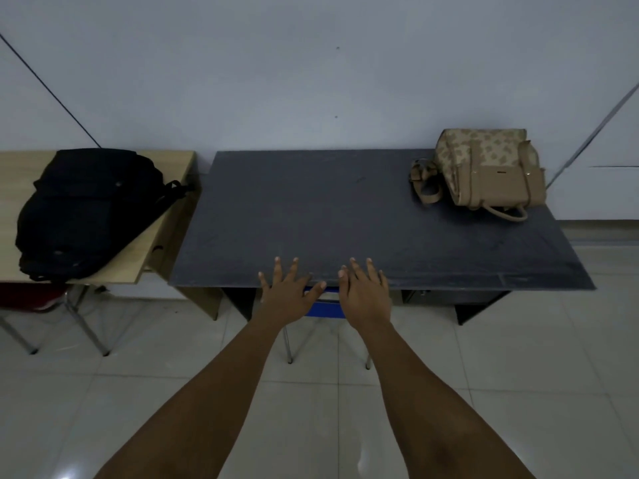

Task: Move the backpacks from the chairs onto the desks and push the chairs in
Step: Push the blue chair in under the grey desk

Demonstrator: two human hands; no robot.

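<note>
Blue chair under the dark desk, just beneath both spread, empty hands.

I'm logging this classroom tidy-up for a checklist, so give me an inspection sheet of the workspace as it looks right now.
Surface: dark desk against the wall, wooden desk beside it on the left.
Job's things: tan backpack lies on the dark desk's far right corner; black backpack lies on the wooden desk. Blue chair is mostly under the dark desk; red chair is partly under the wooden desk.
Clutter: nothing seen.
Grippers: left hand and right hand open, fingers spread, over the blue chair at the desk's near edge; contact unclear.
Cables: thin dark line runs across the wall; cannot tell what it is.
Surroundings: pale wall, tiled floor.
</note>
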